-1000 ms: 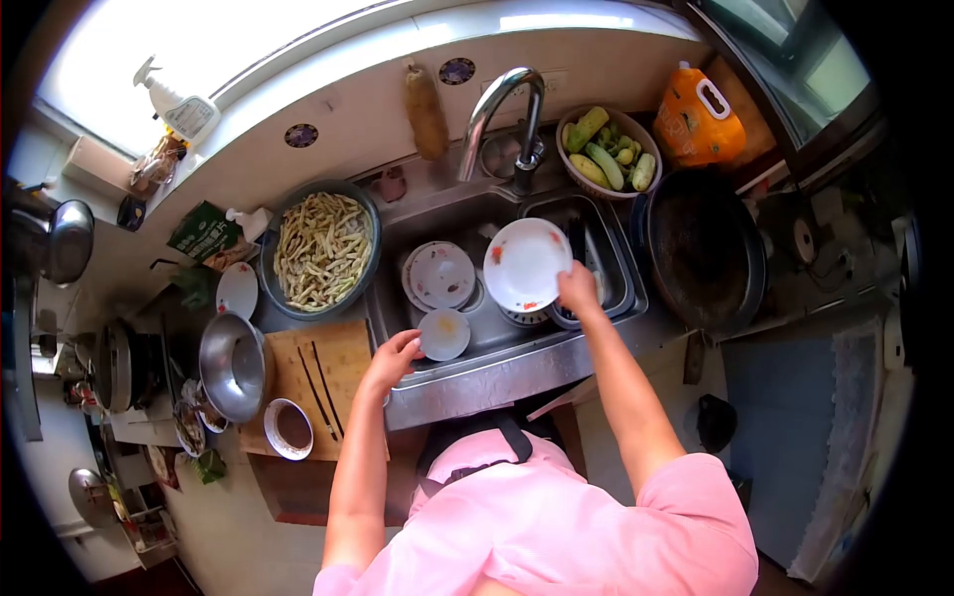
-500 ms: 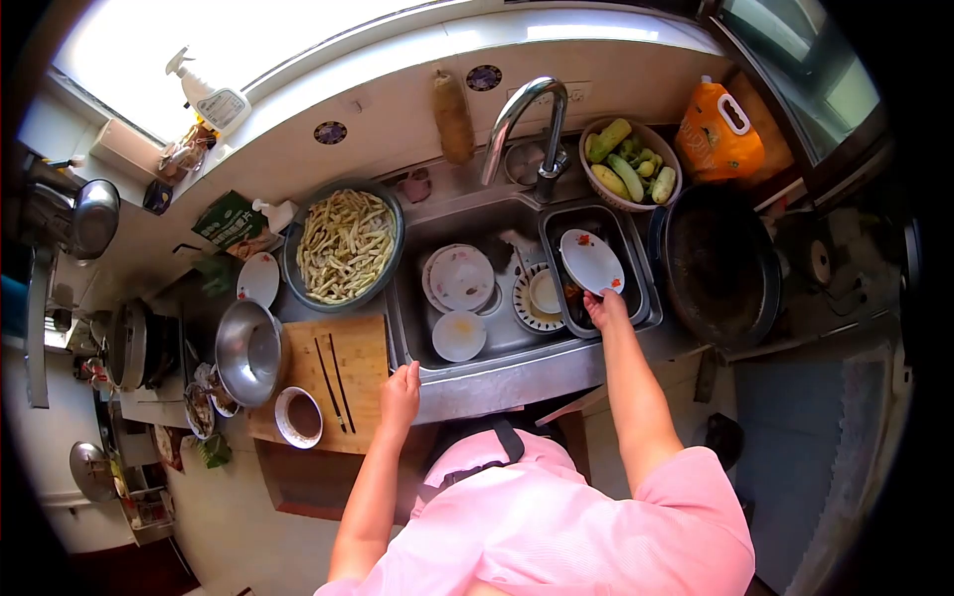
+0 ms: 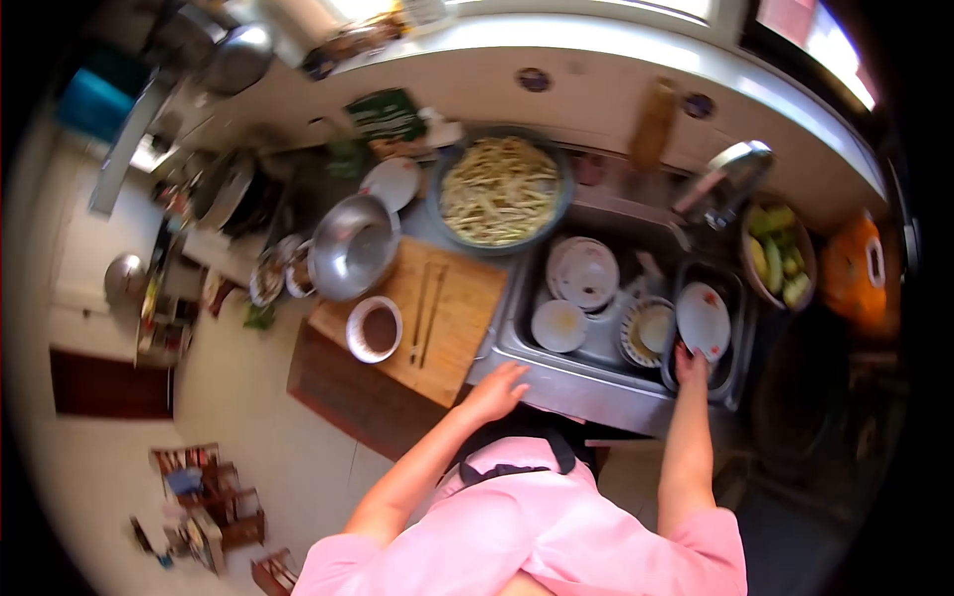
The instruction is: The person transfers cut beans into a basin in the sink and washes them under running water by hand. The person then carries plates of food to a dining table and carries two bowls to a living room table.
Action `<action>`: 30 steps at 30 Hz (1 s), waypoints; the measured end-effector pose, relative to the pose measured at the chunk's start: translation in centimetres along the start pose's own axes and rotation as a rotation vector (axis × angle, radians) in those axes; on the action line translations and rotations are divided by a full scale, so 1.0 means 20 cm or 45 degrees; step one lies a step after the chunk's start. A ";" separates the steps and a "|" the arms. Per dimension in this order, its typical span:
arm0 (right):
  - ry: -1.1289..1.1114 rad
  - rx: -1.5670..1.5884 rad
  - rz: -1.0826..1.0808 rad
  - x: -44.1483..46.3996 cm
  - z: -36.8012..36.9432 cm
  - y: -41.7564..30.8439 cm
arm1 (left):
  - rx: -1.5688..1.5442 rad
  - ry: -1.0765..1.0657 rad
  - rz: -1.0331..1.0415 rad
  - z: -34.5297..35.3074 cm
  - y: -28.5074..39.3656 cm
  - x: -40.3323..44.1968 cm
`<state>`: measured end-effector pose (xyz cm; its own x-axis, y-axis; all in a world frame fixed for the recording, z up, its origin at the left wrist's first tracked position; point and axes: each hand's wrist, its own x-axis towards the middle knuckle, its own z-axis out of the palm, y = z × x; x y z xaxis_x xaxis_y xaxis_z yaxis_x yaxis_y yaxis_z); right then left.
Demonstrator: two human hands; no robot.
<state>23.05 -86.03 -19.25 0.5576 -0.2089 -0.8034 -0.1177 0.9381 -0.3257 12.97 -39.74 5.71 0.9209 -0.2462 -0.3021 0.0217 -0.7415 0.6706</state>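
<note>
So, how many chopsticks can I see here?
2, side by side on the wooden board: one chopstick nearer the bowl of brown liquid, the other chopstick farther from it. More could be hidden elsewhere.

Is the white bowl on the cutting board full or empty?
Not empty: brown contents show inside the white bowl on the cutting board. How deep they are, I cannot tell.

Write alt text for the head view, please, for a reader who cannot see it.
A person's right hand holds a white plate at a small sink basin; other dishes sit in the main basin. The left hand is empty, near a wooden board with chopsticks.
</note>
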 end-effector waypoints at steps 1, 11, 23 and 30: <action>0.084 -0.070 -0.045 -0.04 0.03 -0.01 | -0.041 -0.033 -0.007 0.00 0.00 -0.01; 0.131 -0.301 -0.047 -0.24 0.06 -0.17 | -0.138 0.054 -0.178 -0.08 -0.30 -0.32; -1.279 -0.868 -0.447 -1.93 1.23 0.24 | -0.221 0.165 -0.422 -0.08 -0.92 -1.03; -1.276 -1.504 0.185 -1.69 1.18 0.93 | -0.379 0.378 -0.918 0.09 -1.34 -1.54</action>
<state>21.42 -55.02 13.55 0.7291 0.5764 -0.3689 -0.5057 0.0906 -0.8579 -16.74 -13.43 -4.10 0.7052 0.4315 -0.5626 0.7088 -0.4482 0.5447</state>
